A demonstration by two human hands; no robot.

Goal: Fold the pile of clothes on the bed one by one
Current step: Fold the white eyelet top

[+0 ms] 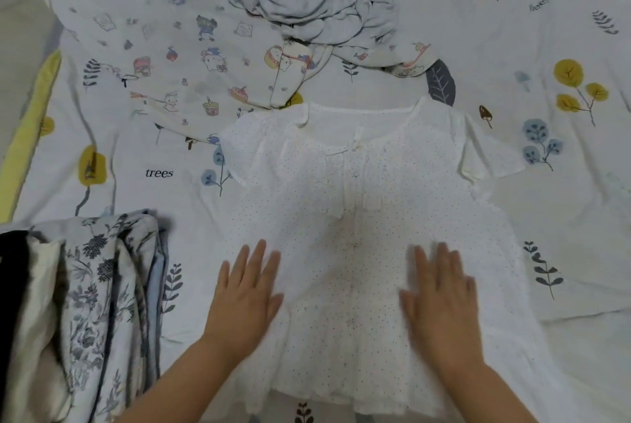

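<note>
A white dotted short-sleeved top (362, 204) lies spread flat on the bed, neckline away from me and hem near me. My left hand (244, 293) presses flat on its lower left part with straight fingers. On its lower right part my right hand (440, 296) lies flat too, slightly blurred. Beyond the top lies a cartoon-print garment (177, 57), unfolded, and a crumpled pale grey garment (317, 9) rests behind it.
A stack of folded clothes (92, 306) with a blue floral piece on top stands at the near left. The bed sheet (563, 183) is white with tree and leaf prints. A yellow strip (27, 136) runs along the bed's left edge.
</note>
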